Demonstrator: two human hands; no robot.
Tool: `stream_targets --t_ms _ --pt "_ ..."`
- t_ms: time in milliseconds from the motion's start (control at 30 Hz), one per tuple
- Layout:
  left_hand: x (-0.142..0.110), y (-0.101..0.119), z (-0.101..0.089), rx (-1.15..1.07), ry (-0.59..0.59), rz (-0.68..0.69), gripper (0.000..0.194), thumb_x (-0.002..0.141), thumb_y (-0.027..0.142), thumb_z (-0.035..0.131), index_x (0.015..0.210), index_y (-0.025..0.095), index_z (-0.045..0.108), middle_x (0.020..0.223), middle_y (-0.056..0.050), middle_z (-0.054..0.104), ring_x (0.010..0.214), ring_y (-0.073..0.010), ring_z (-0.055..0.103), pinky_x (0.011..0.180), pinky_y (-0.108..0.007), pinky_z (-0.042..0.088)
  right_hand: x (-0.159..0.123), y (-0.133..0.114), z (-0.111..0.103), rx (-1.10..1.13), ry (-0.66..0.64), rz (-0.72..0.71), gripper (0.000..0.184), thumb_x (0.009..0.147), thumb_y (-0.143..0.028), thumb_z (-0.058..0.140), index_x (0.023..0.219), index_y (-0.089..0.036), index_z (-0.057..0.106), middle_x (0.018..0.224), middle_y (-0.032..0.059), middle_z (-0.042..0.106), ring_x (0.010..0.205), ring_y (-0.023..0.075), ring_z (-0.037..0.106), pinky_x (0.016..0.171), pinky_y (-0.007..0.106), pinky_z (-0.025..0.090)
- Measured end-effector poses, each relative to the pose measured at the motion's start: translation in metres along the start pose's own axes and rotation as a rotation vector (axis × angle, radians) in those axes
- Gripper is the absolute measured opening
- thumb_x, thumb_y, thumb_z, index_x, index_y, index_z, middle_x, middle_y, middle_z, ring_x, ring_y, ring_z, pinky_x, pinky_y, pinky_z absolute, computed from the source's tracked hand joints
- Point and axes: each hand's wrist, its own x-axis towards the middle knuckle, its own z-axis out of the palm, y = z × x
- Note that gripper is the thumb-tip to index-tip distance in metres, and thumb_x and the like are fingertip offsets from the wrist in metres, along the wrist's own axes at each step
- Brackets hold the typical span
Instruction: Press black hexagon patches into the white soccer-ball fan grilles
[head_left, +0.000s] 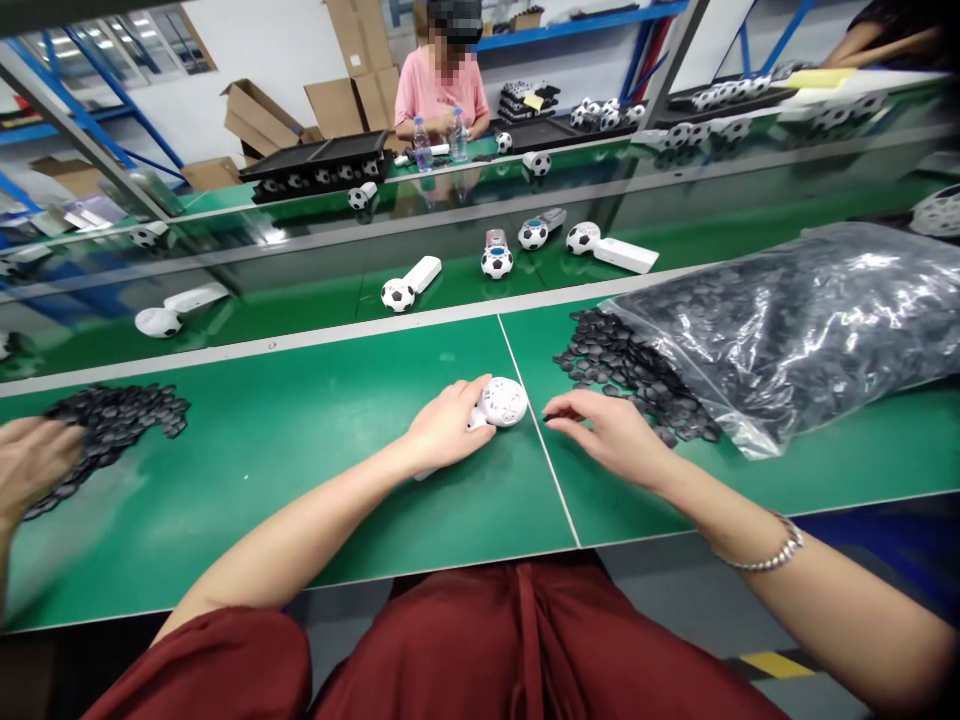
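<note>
My left hand is closed around a white football-shaped piece with a handle, holding it down on the green bench. The round end shows a white face with several small openings. To its right, my right hand pinches a small black piece between thumb and fingers, apart from the white ball. Just beyond that hand lies a heap of flat black pieces, spilling from a large clear plastic bag.
Another person's blurred hand is over a second black heap at left. Behind the bench's pale edge, a green conveyor carries several football-shaped devices, one a ball with white handle. Across it sits a person in pink.
</note>
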Motion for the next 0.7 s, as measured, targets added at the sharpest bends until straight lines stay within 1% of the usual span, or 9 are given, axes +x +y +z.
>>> stream_targets --t_ms 100,200,300,367,467,533,600,700 --pt "0.0 0.003 -0.002 -0.007 0.017 0.019 0.066 0.072 0.027 0.052 0.134 0.016 0.032 0.128 -0.011 0.045 0.118 -0.0257 0.043 0.1 -0.037 0.037 0.002 -0.004 0.008 0.054 0.015 -0.032 0.008 0.084 -0.025 0.054 0.082 -0.021 0.06 0.079 0.0013 0.065 0.072 0.0169 0.06 0.067 0.03 0.049" --pt "0.002 0.006 -0.003 0.006 0.018 0.019 0.068 0.068 0.022 0.052 0.133 0.017 0.033 0.125 -0.01 0.046 0.115 -0.0251 0.046 0.097 -0.035 0.04 0.007 -0.004 0.011 0.069 0.016 -0.159 0.015 0.087 -0.02 0.048 0.091 -0.022 0.062 0.087 0.0033 0.064 0.083 0.0172 0.059 0.075 0.032 0.048" --pt "0.004 0.006 -0.002 0.008 0.022 0.014 0.068 0.067 0.019 0.052 0.132 0.016 0.035 0.123 -0.009 0.048 0.111 -0.0246 0.049 0.094 -0.034 0.042 0.011 -0.005 0.015 -0.023 0.014 -0.309 0.025 0.09 -0.016 0.039 0.098 -0.023 0.062 0.091 0.0059 0.062 0.085 0.018 0.056 0.073 0.033 0.048" --pt "0.005 0.006 -0.001 -0.007 0.031 0.02 0.068 0.067 0.022 0.055 0.132 0.017 0.035 0.121 -0.009 0.049 0.11 -0.0244 0.05 0.093 -0.034 0.043 0.013 -0.007 0.019 -0.137 0.016 -0.41 0.028 0.091 -0.015 0.036 0.1 -0.021 0.062 0.092 0.0074 0.063 0.084 0.0193 0.055 0.071 0.034 0.046" --pt "0.006 0.005 0.0 -0.037 0.045 0.017 0.072 0.066 0.038 0.064 0.13 0.019 0.038 0.122 -0.008 0.049 0.11 -0.0256 0.05 0.092 -0.035 0.043 0.015 -0.011 0.025 -0.256 0.038 -0.496 0.026 0.092 -0.016 0.036 0.098 -0.018 0.061 0.087 0.0081 0.064 0.079 0.0204 0.055 0.068 0.035 0.043" --pt "0.007 0.005 0.002 -0.036 0.066 -0.004 0.072 0.064 0.047 0.066 0.127 0.021 0.041 0.12 -0.007 0.051 0.107 -0.0262 0.052 0.09 -0.036 0.045 0.016 -0.013 0.029 -0.246 0.062 -0.504 0.022 0.092 -0.017 0.038 0.094 -0.017 0.06 0.083 0.0074 0.065 0.077 0.0197 0.056 0.069 0.035 0.042" --pt "0.007 0.006 0.003 -0.014 0.094 -0.022 0.067 0.067 0.049 0.065 0.125 0.023 0.044 0.117 -0.006 0.053 0.103 -0.0257 0.054 0.087 -0.036 0.046 0.018 -0.013 0.033 -0.175 0.097 -0.471 0.018 0.091 -0.018 0.04 0.092 -0.018 0.059 0.083 0.0066 0.064 0.077 0.0187 0.056 0.07 0.034 0.044" --pt "0.008 0.005 0.005 0.007 0.128 -0.021 0.061 0.07 0.048 0.063 0.123 0.023 0.045 0.116 -0.005 0.055 0.103 -0.0247 0.055 0.086 -0.034 0.046 0.018 -0.008 0.035 -0.055 0.179 -0.338 0.009 0.088 -0.022 0.048 0.092 -0.02 0.056 0.084 0.0063 0.061 0.08 0.0191 0.056 0.073 0.035 0.047"
